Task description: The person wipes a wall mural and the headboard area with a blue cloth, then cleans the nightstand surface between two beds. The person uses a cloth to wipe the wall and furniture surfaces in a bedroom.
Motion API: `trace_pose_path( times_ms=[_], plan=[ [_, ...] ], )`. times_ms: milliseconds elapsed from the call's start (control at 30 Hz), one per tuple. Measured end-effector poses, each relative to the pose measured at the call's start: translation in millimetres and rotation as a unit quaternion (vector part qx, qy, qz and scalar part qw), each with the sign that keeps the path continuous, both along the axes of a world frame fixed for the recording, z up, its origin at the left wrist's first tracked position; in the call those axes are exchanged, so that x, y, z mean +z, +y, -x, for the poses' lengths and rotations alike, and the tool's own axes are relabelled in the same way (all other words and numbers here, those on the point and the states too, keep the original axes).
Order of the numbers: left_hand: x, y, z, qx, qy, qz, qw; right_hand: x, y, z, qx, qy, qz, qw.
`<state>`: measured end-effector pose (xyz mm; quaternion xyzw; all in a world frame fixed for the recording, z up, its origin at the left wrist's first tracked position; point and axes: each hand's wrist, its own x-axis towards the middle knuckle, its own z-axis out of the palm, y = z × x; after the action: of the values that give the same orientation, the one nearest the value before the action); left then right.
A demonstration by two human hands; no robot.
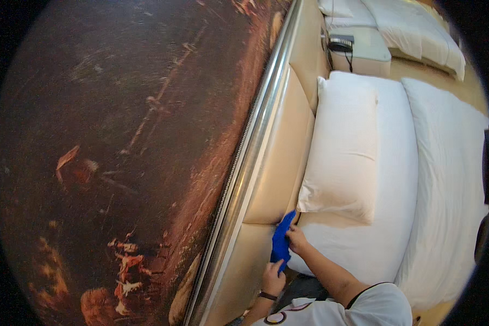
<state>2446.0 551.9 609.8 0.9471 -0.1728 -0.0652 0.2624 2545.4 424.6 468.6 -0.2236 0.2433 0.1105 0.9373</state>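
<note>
A blue cloth (280,241) is stretched between my two hands, beside the beige padded headboard (277,163). My left hand (274,275), with a dark band on its wrist, grips the cloth's lower end. At its side edge, further up, my right hand (296,239) pinches the cloth. The cloth's upper tip reaches close to the corner of a white pillow (342,150). That pillow lies on a bed with a white sheet (395,163), its short end nearest my right hand. Whether the cloth presses on the headboard, I cannot tell.
A metallic trim strip (244,159) runs along the headboard's top, below a large dark painted wall picture (106,102). Past the bed stand a nightstand (366,45) with a black corded device (340,44) and a second bed (411,28). A white duvet (444,195) covers the near bed's right part.
</note>
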Motion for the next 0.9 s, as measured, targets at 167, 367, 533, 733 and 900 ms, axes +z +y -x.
trace_pose_path(
  times_ms=[167,367,533,733,900],
  plan=[
    [89.7,-43.1,-51.5,0.075,-0.292,0.060,0.952,165.3,-51.3,-50.7,-0.210,-0.218,0.267,0.915],
    [176.0,-35.2,-88.6,0.190,-0.560,0.149,0.792,332.9,-4.3,-77.2,-0.143,-0.493,0.577,0.635],
    [223.2,-39.7,-113.4,0.203,-0.540,0.161,0.801,400.5,11.6,-116.1,-0.259,-0.475,0.700,0.465],
    [266.9,-95.1,-192.0,0.083,-0.431,0.167,0.883,423.6,-66.1,-245.2,-0.340,-0.402,0.666,0.529],
    [244.5,-112.5,-202.9,0.022,-0.318,0.191,0.928,341.4,-88.5,-266.5,-0.305,-0.274,0.636,0.653]
  ],
)
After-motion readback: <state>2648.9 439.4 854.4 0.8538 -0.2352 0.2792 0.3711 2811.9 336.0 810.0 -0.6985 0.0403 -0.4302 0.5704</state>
